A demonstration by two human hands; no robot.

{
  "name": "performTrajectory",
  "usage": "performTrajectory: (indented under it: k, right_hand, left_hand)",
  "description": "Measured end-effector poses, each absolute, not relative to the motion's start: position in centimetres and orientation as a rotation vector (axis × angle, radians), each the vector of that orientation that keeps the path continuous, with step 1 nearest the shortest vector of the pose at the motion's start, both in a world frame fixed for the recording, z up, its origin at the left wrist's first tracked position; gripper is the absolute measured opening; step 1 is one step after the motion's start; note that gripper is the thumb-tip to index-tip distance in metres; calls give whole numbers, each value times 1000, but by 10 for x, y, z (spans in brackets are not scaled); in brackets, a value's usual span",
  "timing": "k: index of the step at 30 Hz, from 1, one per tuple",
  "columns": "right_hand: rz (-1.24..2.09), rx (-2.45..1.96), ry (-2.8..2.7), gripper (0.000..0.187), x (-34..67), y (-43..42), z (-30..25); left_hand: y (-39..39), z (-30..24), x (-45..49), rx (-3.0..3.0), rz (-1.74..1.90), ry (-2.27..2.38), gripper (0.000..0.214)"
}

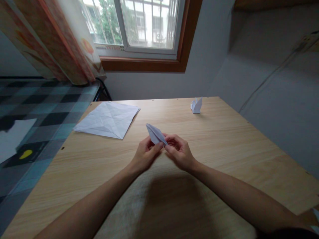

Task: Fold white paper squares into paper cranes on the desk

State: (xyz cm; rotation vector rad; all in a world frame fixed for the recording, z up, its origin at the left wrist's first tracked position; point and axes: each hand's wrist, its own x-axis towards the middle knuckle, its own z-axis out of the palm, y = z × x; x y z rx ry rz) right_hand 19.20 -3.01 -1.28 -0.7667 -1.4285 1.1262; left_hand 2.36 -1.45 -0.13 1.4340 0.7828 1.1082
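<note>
- Pinching the folded paper is the left hand, its thumb lying along the near face and its fingers behind.
- At the paper's lower end, the right hand closes thumb and fingertips on the narrow tip; how its fingers sit behind is hidden.
- The paper is between the two hands, over the middle of the table, its free point aimed up and to the left.
- For clean work here, a light left pinch close to the crease should steady the layers without crushing them; a firm thumb against a fingertip on the right would sharpen the narrow end.
- Small, slow movements look wise, since several thin layers seem to meet there and could slip or tear. Lining up the edges before pressing hard should help.
- Beyond, to the left, flat sheets with crease marks lie near the far edge, apart from the hands.
- Farther off, to the right, a small white figure stands upright near that edge.
- Behind is the window.
</note>
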Motion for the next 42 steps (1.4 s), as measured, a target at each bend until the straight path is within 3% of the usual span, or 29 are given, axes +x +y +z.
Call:
performTrajectory:
  k: [9, 15, 19, 23, 29, 35, 42]
  right_hand:
    - [897, -815, -1541, 7, 191, -30, -6]
    - [806, -933, -1496, 10, 190, -29, -10]
    - [867, -944, -1369, 20, 189, -28, -13]
    - [1086, -929, -1262, 34, 188, -26, -14]
    - [1318, -889, -1052, 73, 192, -14, -14]
    - [1231, -904, -1178, 21, 193, -16, -18]
    - [893, -1093, -1280, 12, 194, -23, -22]
  left_hand:
    - [-17, 1, 24, 1597, 1161, 961, 29]
    - [-17, 4, 26, 1638, 1252, 1168, 19]
    - [-17, 3, 27, 1534, 1356, 1168, 27]
    - [-18, 5, 29, 1549, 1296, 1092, 22]
    - [-20, 5, 28, 1611, 1195, 1033, 15]
    - [-19, 6, 27, 1756, 1200, 1146, 11]
    - [-25, 11, 26, 2081, 1319, 1175, 20]
